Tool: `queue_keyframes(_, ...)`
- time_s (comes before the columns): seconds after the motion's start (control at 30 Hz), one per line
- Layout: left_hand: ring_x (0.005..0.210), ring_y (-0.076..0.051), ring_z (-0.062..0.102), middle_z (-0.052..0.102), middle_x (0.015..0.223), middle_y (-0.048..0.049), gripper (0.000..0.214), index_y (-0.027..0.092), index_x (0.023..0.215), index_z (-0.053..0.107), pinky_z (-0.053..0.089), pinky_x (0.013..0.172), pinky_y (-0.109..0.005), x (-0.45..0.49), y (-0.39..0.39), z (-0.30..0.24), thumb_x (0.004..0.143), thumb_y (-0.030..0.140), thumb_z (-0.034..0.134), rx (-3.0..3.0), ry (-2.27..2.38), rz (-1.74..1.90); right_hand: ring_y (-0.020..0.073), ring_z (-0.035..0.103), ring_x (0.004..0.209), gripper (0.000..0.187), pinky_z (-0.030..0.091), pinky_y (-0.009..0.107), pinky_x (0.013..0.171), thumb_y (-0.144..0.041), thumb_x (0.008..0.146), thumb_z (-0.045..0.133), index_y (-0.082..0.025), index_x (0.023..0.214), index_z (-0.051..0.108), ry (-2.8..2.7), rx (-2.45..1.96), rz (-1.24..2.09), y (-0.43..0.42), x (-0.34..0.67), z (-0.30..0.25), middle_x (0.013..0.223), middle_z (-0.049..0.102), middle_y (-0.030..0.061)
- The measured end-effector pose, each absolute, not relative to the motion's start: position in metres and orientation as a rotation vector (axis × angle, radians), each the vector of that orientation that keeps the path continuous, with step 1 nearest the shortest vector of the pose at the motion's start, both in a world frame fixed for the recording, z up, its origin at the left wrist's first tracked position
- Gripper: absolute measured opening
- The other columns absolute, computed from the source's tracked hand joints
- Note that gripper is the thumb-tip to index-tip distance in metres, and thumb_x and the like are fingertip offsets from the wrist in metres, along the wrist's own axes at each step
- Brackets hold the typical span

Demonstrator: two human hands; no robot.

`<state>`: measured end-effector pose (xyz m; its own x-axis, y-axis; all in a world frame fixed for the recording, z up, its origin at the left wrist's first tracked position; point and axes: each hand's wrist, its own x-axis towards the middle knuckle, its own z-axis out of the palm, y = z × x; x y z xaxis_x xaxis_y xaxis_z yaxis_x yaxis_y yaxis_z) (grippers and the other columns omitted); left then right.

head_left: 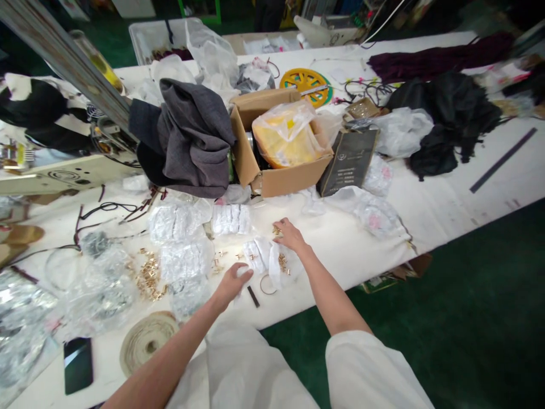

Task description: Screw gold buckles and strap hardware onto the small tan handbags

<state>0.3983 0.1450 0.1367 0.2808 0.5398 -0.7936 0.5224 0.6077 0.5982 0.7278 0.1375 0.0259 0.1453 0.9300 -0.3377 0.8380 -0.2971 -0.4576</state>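
My right hand (292, 236) is over the table with its fingers closed around a few small gold-coloured metal pieces (276, 230). My left hand (233, 282) is lower and to the left, thumb and forefinger apart, beside white wrapped strips (254, 257). Nothing can be made out in it. A little heap of gold pieces (282, 262) lies on a white strip between the hands. Several more lie loose near the left fingers. Just below are a thin ring (268, 284) and a short dark strip (253, 296). A larger gold pile (150, 277) is farther left.
Clear plastic packets (185, 260) lie left of my hands. Beyond stand an open cardboard box (286, 180), a black box (349, 161) and a grey cloth (193, 136). A webbing roll (147, 342) and a phone (78, 365) are near the front left.
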Motion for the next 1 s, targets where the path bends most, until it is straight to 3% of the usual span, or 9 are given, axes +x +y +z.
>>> queue_keyframes(0.27, 0.064, -0.019, 0.057, 0.070, 0.078, -0.0065, 0.049, 0.016, 0.100, 0.077, 0.042, 0.059, -0.028, 0.408, 0.124, 0.144, 0.085, 0.063, 0.079, 1.068, 1.245, -0.069, 0.0196, 0.065, 0.105, 0.029, 0.052, 0.029, 0.091, -0.029, 0.106, 0.067, -0.029, 0.135, 0.069, -1.766, -2.272, 0.769, 0.140, 0.722, 0.024, 0.138, 0.057, 0.0063)
queue_keyframes(0.33, 0.065, -0.019, 0.057, 0.069, 0.078, -0.0062, 0.050, 0.017, 0.095, 0.076, 0.042, 0.058, -0.027, 0.404, 0.124, 0.142, 0.083, 0.065, 0.079, 1.060, 1.267, -0.064, 0.0204, 0.064, 0.105, 0.031, 0.053, 0.029, 0.089, -0.034, 0.106, 0.069, -0.030, 0.137, 0.068, -1.758, -2.291, 0.749, 0.142, 0.720, 0.024, 0.136, 0.057, 0.0071)
queue_keyframes(0.53, 0.063, -0.018, 0.055, 0.063, 0.071, -0.0032, 0.047, 0.017, 0.088, 0.071, 0.041, 0.056, -0.027, 0.398, 0.127, 0.138, 0.085, 0.064, 0.076, 1.044, 1.300, -0.065, 0.0271, 0.061, 0.111, 0.068, 0.053, 0.033, 0.086, -0.060, 0.093, 0.084, -0.032, 0.149, 0.059, -1.742, -2.380, 0.661, 0.145, 0.702, 0.021, 0.137, 0.055, 0.0107)
queue_keyframes(0.67, 0.062, -0.017, 0.054, 0.062, 0.073, -0.0029, 0.048, 0.018, 0.087, 0.069, 0.040, 0.054, -0.026, 0.398, 0.127, 0.138, 0.083, 0.065, 0.077, 1.033, 1.294, -0.057, 0.0308, 0.057, 0.115, 0.053, 0.052, 0.033, 0.082, -0.064, 0.106, 0.065, -0.028, 0.144, 0.060, -1.721, -2.461, 0.573, 0.147, 0.688, 0.014, 0.137, 0.055, 0.0151)
queue_keyframes(0.8, 0.062, -0.018, 0.054, 0.061, 0.072, -0.0027, 0.045, 0.018, 0.088, 0.069, 0.039, 0.052, -0.026, 0.394, 0.127, 0.139, 0.085, 0.062, 0.076, 1.031, 1.300, -0.056, 0.0291, 0.058, 0.111, 0.039, 0.049, 0.032, 0.080, -0.052, 0.117, 0.041, -0.024, 0.135, 0.064, -1.750, -2.466, 0.571, 0.151, 0.688, 0.001, 0.133, 0.059, 0.0165)
queue_keyframes(1.0, 0.063, -0.017, 0.053, 0.061, 0.071, -0.0028, 0.042, 0.018, 0.086, 0.068, 0.038, 0.053, -0.025, 0.381, 0.129, 0.136, 0.087, 0.060, 0.074, 1.030, 1.348, -0.036, 0.0252, 0.064, 0.099, 0.037, 0.048, 0.030, 0.081, -0.039, 0.119, 0.038, -0.017, 0.123, 0.067, -1.729, -2.428, 0.634, 0.160, 0.698, -0.012, 0.125, 0.066, 0.0179)
